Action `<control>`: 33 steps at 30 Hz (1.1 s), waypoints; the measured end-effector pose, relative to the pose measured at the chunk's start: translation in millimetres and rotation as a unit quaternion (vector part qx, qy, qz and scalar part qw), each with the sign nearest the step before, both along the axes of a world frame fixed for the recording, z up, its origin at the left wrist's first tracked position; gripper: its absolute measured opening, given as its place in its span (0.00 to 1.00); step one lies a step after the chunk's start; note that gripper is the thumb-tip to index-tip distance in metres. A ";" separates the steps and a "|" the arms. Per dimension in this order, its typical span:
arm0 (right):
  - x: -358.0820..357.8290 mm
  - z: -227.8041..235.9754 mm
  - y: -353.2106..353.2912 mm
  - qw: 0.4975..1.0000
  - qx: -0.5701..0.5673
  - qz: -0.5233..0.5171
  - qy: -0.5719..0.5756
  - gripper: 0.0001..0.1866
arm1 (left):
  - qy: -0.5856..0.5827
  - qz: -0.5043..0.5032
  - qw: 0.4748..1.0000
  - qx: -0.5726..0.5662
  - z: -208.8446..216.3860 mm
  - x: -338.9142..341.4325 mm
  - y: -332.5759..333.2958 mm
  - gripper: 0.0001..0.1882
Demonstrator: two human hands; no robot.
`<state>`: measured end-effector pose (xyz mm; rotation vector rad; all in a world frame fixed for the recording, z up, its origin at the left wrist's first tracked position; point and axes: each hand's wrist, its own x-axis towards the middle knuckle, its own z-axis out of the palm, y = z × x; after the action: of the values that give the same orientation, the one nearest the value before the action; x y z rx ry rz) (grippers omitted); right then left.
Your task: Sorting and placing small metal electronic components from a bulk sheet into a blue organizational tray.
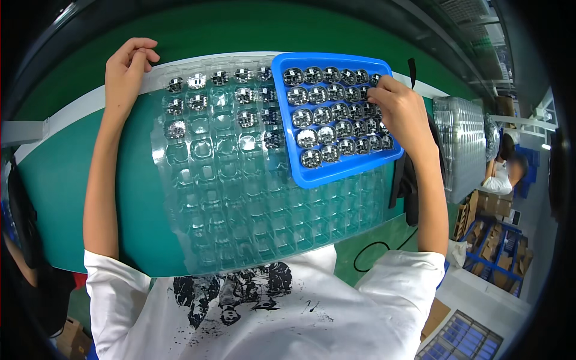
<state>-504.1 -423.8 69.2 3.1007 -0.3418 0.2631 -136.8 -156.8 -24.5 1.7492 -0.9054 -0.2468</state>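
Observation:
A blue plastic tray (345,174) lies tilted over the right part of a clear plastic blister tray (246,207). Rows of small round circuit boards (323,114) fill the blue tray. My right hand (403,111) is over its right edge, thumb and fingers pinched together at the boards there; whatever is between the fingertips is hidden. My left hand (127,71) rests beyond the blister tray's far left corner with its fingers curled in, and I cannot see what they hold, if anything. More boards (246,96) sit in the far pockets of the blister tray.
Everything lies on a green bench mat (60,198) with a pale rail (78,120) along its far side. A stack of clear trays (459,147) stands to the right. Beyond it are another person (504,174) and blue bins with cardboard (495,252). A black cable (372,245) hangs nearby.

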 end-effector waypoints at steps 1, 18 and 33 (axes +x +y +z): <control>0.2 -0.6 -0.7 1.000 -0.001 -0.002 0.000 0.07 | 0.000 -0.002 1.000 -0.001 0.2 0.2 0.6 0.12; -3.2 50.9 14.4 0.991 0.047 -0.070 -0.104 0.11 | 0.016 -0.008 1.000 -0.011 -1.3 -1.9 -2.7 0.12; -44.1 -12.0 7.3 0.935 0.168 -0.177 -0.257 0.08 | 0.009 0.004 1.000 -0.016 6.0 -10.3 -5.6 0.11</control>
<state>-548.1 -416.6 57.2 3.1435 -1.0397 1.1118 -147.2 -162.4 -18.5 1.7186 -0.8846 -0.2429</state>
